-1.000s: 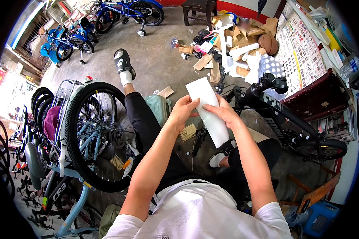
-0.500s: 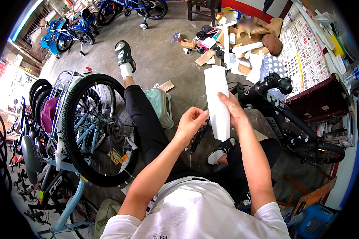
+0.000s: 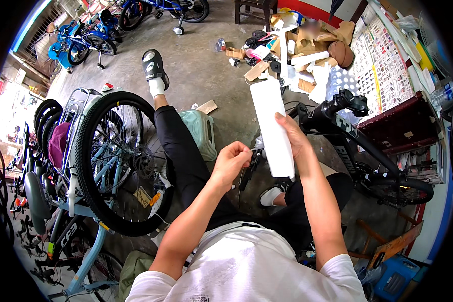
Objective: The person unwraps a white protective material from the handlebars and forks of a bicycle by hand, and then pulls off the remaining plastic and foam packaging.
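Left hand (image 3: 230, 163): fingers pinched on a thin clear plastic strip (image 3: 255, 146), just left of the package. Right hand (image 3: 290, 138): fingers wrapped around the long white flat plastic package (image 3: 273, 126), held in the air above the lap, long axis running away from the body, slightly tilted. Black bicycle handlebar (image 3: 343, 103) beyond, right. Scattered cardboard scraps (image 3: 297, 48) on the floor, far.

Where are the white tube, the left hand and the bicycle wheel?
white tube (image 3: 274, 126), head view, middle of its length
left hand (image 3: 230, 163), head view, back of hand
bicycle wheel (image 3: 88, 146), head view, black tyre
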The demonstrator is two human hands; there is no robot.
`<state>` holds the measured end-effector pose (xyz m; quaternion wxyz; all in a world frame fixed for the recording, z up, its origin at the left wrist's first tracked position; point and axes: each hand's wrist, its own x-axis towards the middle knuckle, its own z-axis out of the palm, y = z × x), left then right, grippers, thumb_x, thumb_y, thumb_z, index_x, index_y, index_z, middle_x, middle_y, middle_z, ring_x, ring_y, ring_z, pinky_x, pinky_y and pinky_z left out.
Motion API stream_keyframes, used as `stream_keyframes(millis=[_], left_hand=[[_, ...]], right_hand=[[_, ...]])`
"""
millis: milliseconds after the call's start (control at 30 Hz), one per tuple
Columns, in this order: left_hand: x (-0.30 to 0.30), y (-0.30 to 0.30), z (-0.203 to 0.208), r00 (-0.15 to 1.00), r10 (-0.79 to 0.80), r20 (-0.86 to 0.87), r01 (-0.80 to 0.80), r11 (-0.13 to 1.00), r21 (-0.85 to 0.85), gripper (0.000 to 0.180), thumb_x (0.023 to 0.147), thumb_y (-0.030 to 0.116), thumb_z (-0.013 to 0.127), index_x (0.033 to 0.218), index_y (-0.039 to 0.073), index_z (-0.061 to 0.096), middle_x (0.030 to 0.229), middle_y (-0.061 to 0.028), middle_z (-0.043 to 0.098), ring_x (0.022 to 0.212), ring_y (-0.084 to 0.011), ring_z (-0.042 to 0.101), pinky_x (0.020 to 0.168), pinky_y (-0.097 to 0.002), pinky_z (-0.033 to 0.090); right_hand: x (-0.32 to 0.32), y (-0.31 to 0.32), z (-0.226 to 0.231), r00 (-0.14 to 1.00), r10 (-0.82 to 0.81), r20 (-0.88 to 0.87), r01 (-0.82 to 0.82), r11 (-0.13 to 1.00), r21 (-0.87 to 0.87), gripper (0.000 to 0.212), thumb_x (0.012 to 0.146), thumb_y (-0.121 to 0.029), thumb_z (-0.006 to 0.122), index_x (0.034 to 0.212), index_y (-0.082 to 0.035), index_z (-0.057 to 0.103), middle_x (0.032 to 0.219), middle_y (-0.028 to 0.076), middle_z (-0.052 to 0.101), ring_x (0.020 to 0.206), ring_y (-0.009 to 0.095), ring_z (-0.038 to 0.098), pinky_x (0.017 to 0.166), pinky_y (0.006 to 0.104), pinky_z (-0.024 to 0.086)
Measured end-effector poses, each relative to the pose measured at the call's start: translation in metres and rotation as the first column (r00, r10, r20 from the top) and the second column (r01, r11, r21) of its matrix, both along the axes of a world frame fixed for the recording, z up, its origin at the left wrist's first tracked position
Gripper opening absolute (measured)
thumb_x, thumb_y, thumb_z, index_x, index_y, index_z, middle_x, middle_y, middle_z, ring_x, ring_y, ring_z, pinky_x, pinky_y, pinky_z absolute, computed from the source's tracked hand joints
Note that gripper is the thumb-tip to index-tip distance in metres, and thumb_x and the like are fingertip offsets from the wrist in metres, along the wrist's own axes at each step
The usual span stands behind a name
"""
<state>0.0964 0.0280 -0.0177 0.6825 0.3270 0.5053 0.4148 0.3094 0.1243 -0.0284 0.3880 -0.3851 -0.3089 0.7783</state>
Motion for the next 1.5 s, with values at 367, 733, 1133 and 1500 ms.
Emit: stream_keyframes(millis=[367,733,1133,1500], left_hand=[[-0.021,0.020,-0.083,0.933,-0.051,-0.357,0.061,0.998,0.017,0.008,0.094,0.011,0.063,0.094,0.003,0.064,0.078,-0.0008,0.062,0.071,-0.0085,0.057,0.066,-0.0249,0.046],[0.023,0.016,-0.098,0.905,-0.044,0.423,0.159,0.957,-0.242,0.043,0.100,0.031,0.063,0.130,0.001,0.063,0.108,-0.0102,0.073,0.093,-0.0196,0.073,0.078,-0.0364,0.062],[-0.033,0.002,-0.025,0.974,0.207,-0.088,-0.209,0.978,-0.016,0.055,0.105,0.045,0.058,0.136,0.001,0.056,0.129,-0.0138,0.064,0.119,-0.0203,0.060,0.099,-0.0379,0.047],[-0.026,0.020,0.024,0.974,-0.015,-0.225,0.044,0.991,0.124,0.052,0.100,0.032,0.068,0.136,-0.003,0.054,0.115,-0.0133,0.069,0.101,-0.0195,0.068,0.088,-0.0344,0.056]], right_hand=[[-0.021,-0.010,0.009,0.981,0.033,-0.192,-0.063,0.986,-0.151,0.063,0.088,-0.046,0.076,0.130,-0.003,0.057,0.103,0.012,0.068,0.086,0.034,0.074,0.071,0.0438,0.065],[-0.061,-0.029,0.035,0.993,-0.008,-0.122,0.015,0.998,0.056,0.073,0.087,-0.044,0.079,0.135,0.002,0.050,0.112,0.011,0.064,0.099,0.018,0.066,0.083,0.0344,0.058],[-0.061,-0.026,0.034,0.871,-0.489,0.044,0.450,0.831,0.327,0.086,0.081,-0.039,0.089,0.140,0.001,0.040,0.124,0.015,0.058,0.111,0.023,0.061,0.094,0.0377,0.053],[-0.080,-0.030,0.031,0.924,-0.360,0.127,0.306,0.897,0.320,0.078,0.089,-0.047,0.079,0.140,0.000,0.043,0.125,0.014,0.059,0.119,0.022,0.057,0.099,0.0367,0.049]])
